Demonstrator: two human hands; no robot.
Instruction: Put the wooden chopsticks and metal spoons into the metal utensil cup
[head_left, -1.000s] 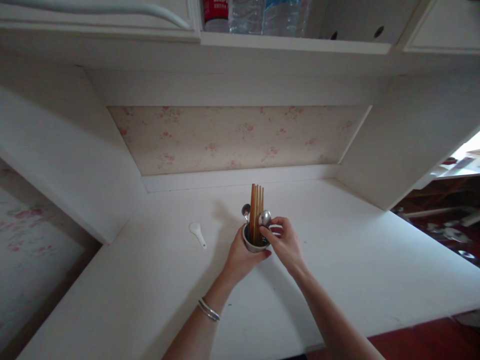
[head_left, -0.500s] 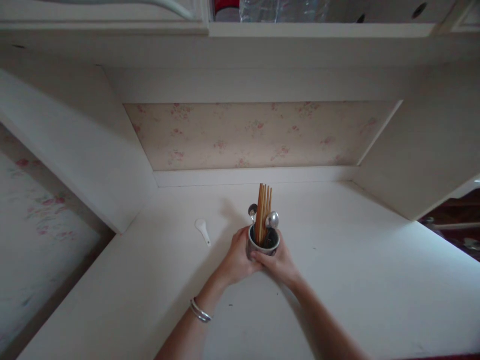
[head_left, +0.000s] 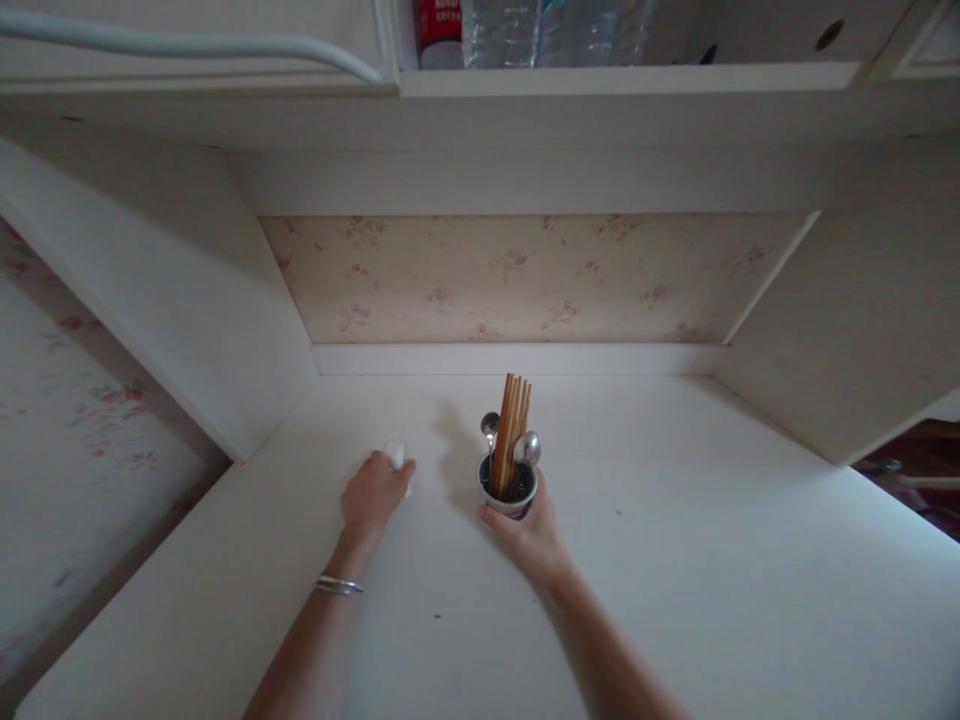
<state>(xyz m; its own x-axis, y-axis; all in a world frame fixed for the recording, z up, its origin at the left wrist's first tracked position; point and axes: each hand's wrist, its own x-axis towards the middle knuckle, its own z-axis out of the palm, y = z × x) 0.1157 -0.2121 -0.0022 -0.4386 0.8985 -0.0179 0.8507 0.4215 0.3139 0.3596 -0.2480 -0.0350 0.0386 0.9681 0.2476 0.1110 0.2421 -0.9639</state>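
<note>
My right hand (head_left: 531,530) is wrapped round the near right side of a metal cup (head_left: 506,507) on the white tabletop. Several wooden chopsticks (head_left: 511,430) stand in the cup, between a small metal spoon (head_left: 490,426) on the left and a larger metal spoon (head_left: 528,449) on the right. To the left, my left hand (head_left: 376,488), with bracelets at the wrist, has its fingers on a white spoon (head_left: 394,454) lying on the table. The hand covers much of this spoon, whose bowl shows beyond the fingers.
The white tabletop (head_left: 675,600) ends in a low ledge (head_left: 517,359) before flowered wallpaper (head_left: 480,280). White side panels stand left and right. An overhead shelf (head_left: 600,82) holds clear plastic bottles (head_left: 502,35) and a red can (head_left: 440,30). Dark items show at the far right.
My left hand has let go of the cup and moved left onto the white spoon. My right hand still holds the cup, which sits slightly further left in view.
</note>
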